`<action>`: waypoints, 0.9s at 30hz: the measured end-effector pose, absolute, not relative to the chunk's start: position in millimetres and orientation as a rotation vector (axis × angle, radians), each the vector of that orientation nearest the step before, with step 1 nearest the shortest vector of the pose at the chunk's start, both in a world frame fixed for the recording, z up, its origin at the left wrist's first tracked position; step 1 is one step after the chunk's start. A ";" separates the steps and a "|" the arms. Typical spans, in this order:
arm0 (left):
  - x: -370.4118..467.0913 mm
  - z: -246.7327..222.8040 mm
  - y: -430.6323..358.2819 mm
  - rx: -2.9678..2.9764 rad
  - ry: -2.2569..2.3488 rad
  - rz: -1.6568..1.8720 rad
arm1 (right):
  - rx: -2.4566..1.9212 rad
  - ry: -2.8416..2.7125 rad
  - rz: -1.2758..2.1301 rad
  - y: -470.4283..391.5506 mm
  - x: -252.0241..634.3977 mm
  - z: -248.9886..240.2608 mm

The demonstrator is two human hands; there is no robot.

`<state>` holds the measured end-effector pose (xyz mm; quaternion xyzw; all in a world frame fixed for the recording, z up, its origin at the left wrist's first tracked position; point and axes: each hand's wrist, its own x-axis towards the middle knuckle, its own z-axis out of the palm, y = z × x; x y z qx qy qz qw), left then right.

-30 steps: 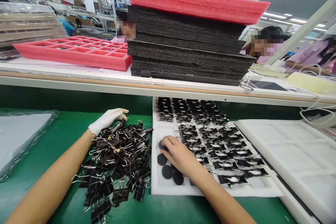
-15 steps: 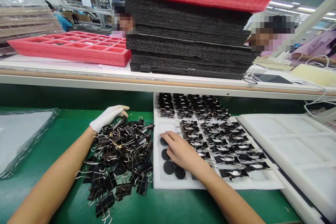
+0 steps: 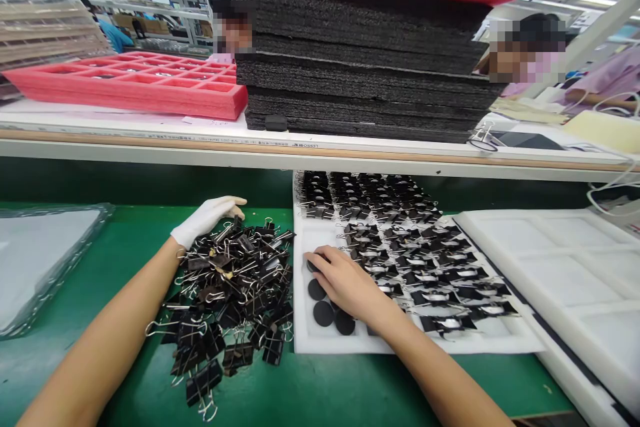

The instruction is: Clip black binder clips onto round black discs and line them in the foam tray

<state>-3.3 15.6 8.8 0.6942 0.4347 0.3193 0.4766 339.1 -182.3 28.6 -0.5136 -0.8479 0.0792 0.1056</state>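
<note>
My left hand (image 3: 210, 217), in a white glove with bare fingertips, rests at the far edge of a heap of black binder clips (image 3: 240, 280). Its fingers stretch out to the right, with nothing visible in them. My bare right hand (image 3: 343, 277) reaches over the near-left part of a white foam tray (image 3: 370, 345). Its thumb and fingers are closed on a round black disc (image 3: 312, 265), partly hidden beneath them. More black discs (image 3: 323, 313) lie flat beside that hand. Rows of binder clips clamped on parts (image 3: 435, 273) fill the tray's right and far sections.
A second white foam tray (image 3: 565, 267) lies to the right, and a clear plastic-covered sheet (image 3: 45, 260) to the left. Above the green table (image 3: 270, 393) runs a shelf (image 3: 280, 155) with stacked black foam (image 3: 360, 67) and a red foam tray (image 3: 190, 103). People sit beyond it.
My right hand shifts slightly at the same black disc, its fingers a little more spread. My left hand stays by the clips. The camera view has tilted slightly.
</note>
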 end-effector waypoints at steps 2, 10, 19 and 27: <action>-3.7 8.4 16.1 1.687 1.060 0.783 | -1.510 -2.495 0.219 -183.2 339.1 29.0; -5.4 3.4 20.1 1.657 1.047 0.789 | -1.480 -2.408 0.343 -182.9 340.8 28.2; -5.2 3.3 19.8 1.648 1.042 0.798 | -1.354 -2.409 0.267 -181.9 342.9 22.0; -4.9 2.3 20.9 1.660 1.033 0.802 | -1.265 -2.341 0.220 -182.8 344.5 21.2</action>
